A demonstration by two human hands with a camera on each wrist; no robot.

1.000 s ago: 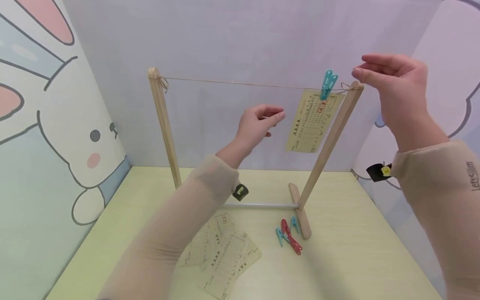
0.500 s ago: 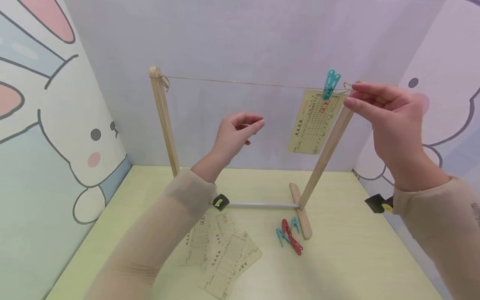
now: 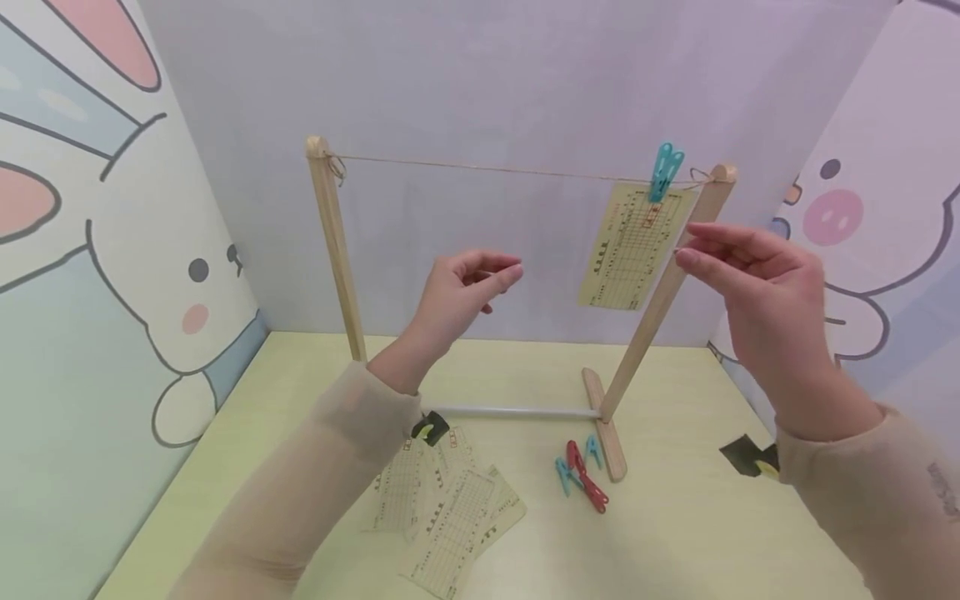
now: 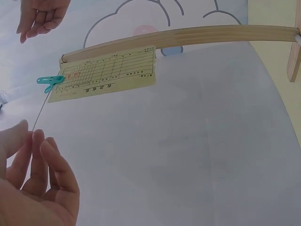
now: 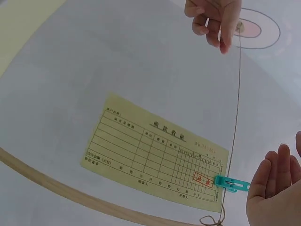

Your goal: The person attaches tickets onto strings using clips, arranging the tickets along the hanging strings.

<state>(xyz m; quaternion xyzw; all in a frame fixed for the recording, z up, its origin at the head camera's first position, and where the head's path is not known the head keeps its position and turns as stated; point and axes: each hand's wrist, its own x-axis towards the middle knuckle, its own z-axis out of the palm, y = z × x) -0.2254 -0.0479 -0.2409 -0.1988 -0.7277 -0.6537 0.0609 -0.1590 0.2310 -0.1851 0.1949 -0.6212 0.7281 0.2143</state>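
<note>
A yellow printed receipt slip (image 3: 633, 250) hangs from a thin string (image 3: 480, 168), held by a teal clothespin (image 3: 664, 172) near the string's right end. My left hand (image 3: 465, 296) hovers below the string, left of the slip, its fingers loosely bent around nothing. To the right of the slip is my right hand (image 3: 765, 308), in front of the right post, also holding nothing. The right wrist view shows the clothespin (image 5: 230, 182) biting the slip's edge at the string, close to my right hand (image 5: 277, 193). Neither hand touches the slip.
Two wooden posts (image 3: 335, 250) carry the string, joined low down by a pale rod (image 3: 517, 412). Several receipt slips (image 3: 453, 525) overlap on the pale table (image 3: 675, 533). Red and teal clothespins (image 3: 585, 477) lie by the right foot (image 3: 605, 425) of the frame.
My right hand has dropped from above the right post's top to beside the hanging slip. The left hand has drawn away left and down. The slip stays clipped on the string.
</note>
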